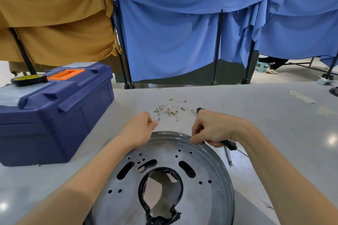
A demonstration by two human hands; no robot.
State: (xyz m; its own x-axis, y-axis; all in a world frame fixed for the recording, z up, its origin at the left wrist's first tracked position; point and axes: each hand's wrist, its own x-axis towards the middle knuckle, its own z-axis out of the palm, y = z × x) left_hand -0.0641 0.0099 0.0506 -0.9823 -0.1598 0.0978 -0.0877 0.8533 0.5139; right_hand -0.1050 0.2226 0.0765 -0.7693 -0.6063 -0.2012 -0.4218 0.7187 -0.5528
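Note:
A round grey metal plate [201,168] with slots, small holes and a black-edged central opening lies tilted on the table in front of me. My left hand [139,129] grips its far rim at the upper left, fingers curled over the edge. My right hand [212,128] rests at the far right rim, holding a dark-handled screwdriver [229,145] whose shaft points right. Its thumb presses on clear film at the rim.
A blue toolbox [54,115] with an orange handle stands at the left, a roll of black tape [29,79] on its lid. A tangle of thin wires with brass terminals [171,109] lies beyond the plate. A pen-like tool [228,157] lies right of the plate. Cloth-draped frames stand behind the table.

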